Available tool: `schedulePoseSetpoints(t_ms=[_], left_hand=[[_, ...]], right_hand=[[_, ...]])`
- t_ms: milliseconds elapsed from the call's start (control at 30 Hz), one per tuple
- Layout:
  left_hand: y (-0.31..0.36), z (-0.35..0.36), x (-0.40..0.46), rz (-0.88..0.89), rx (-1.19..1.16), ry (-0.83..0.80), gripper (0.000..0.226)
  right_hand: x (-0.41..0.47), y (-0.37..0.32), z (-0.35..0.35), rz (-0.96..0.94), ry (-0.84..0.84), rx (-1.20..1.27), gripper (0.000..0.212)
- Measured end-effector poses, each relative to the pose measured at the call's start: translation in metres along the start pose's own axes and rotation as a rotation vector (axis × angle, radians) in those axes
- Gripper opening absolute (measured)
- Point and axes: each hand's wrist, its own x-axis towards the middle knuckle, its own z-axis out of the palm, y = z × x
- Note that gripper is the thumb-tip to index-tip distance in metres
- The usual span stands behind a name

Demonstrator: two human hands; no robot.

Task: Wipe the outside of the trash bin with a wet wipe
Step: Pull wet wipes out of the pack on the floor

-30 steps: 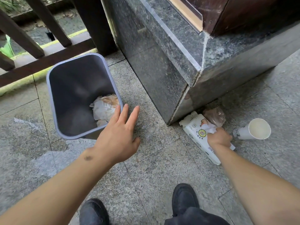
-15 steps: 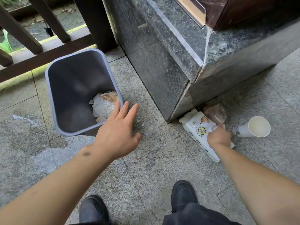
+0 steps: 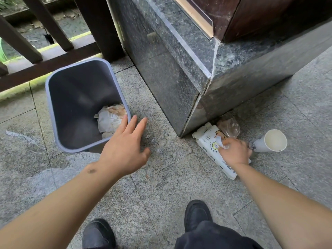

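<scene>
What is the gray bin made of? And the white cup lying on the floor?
The trash bin looks like plastic: smooth, matte gray walls with a molded, rounded, paler rim. The cup seems to be paper: thin white wall, dull cream inside, small rolled lip. I can't be fully sure of either from a picture alone.

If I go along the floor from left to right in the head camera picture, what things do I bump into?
Bin → left hand → wipes pack → right hand → paper cup.
</scene>
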Motion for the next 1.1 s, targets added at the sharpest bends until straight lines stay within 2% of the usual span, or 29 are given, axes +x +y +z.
schedulePoseSetpoints(t_ms=[100, 200, 267, 333, 433, 533, 633, 700, 800, 1100], left_hand=[[-0.001, 0.001, 0.000, -0.001, -0.003, 0.005, 0.089], [-0.003, 0.003, 0.001, 0.006, 0.013, 0.004, 0.089], [-0.004, 0.004, 0.002, 0.006, 0.017, 0.009, 0.089], [-0.004, 0.004, 0.003, 0.002, 0.019, 0.012, 0.089], [-0.003, 0.005, 0.002, 0.003, 0.020, 0.016, 0.089], [-0.003, 0.004, 0.002, 0.003, 0.024, 0.017, 0.089], [-0.002, 0.004, 0.003, -0.003, 0.022, 0.008, 0.089], [-0.001, 0.004, 0.004, -0.007, 0.024, 0.006, 0.088], [-0.001, 0.004, 0.004, -0.004, 0.018, 0.005, 0.086], [-0.003, 0.002, 0.001, -0.008, 0.019, -0.010, 0.086]], right_hand=[[0.008, 0.000, -0.006, -0.074, -0.132, -0.033, 0.008], [0.015, -0.004, -0.010, -0.202, -0.394, -0.126, 0.011], [0.017, -0.002, -0.014, -0.241, -0.488, -0.153, 0.008], [0.017, 0.003, -0.014, -0.266, -0.416, -0.124, 0.021], [0.011, 0.004, -0.014, -0.206, -0.173, -0.027, 0.047], [0.003, -0.002, -0.013, 0.089, -0.063, 0.242, 0.065], [-0.007, -0.012, -0.009, 0.380, -0.031, 0.415, 0.067], [-0.015, -0.016, -0.004, 0.455, -0.072, 0.438, 0.057], [-0.024, -0.017, 0.001, 0.452, -0.144, 0.395, 0.043], [-0.030, -0.002, -0.021, 0.211, -0.138, 0.363, 0.033]])
